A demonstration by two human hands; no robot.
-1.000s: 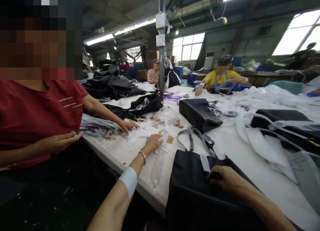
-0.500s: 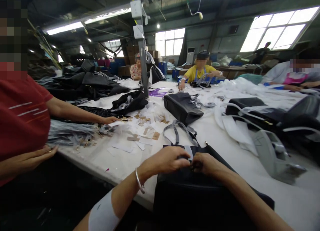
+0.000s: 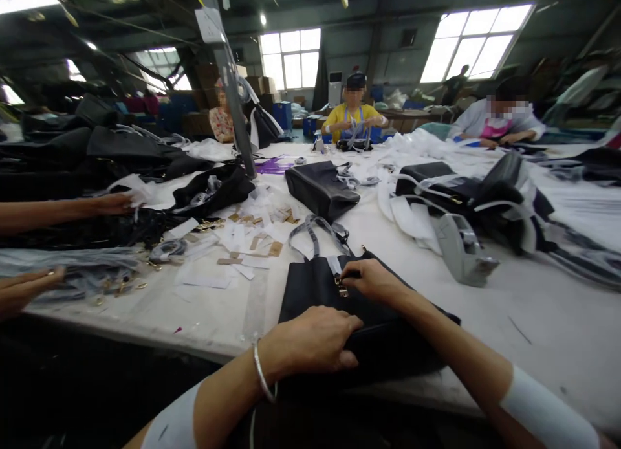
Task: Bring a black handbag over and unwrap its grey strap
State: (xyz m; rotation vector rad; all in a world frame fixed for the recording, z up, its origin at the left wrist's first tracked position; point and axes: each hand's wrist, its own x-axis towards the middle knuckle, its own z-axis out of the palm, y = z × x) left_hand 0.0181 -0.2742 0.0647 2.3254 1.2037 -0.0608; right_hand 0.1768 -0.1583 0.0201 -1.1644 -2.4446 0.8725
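A black handbag (image 3: 310, 287) lies before me on the white table, its wrapped strap (image 3: 315, 232) looped up beyond its far edge. At its upper middle is a gold clasp (image 3: 343, 291), below a strip of white wrapping (image 3: 334, 264). My right hand (image 3: 373, 281) pinches the side of this clasp with thumb and fingertips. Lower down, my left hand (image 3: 315, 339) grips the bag's near front edge, fingers bent over it and thumb below; some of its fingertips are hidden.
Paper scraps and brown cards (image 3: 242, 261) lie left of the bag. A tape dispenser (image 3: 466, 251) stands to the right, near more black bags (image 3: 436, 184). Another bag (image 3: 323, 187) lies beyond mine. A co-worker's hands (image 3: 114, 203) reach in from the left; others sit across the table.
My left hand has left the clasp and moved down to the bag's near edge. My right hand stays at the clasp, now in plain view. The camera has turned right.
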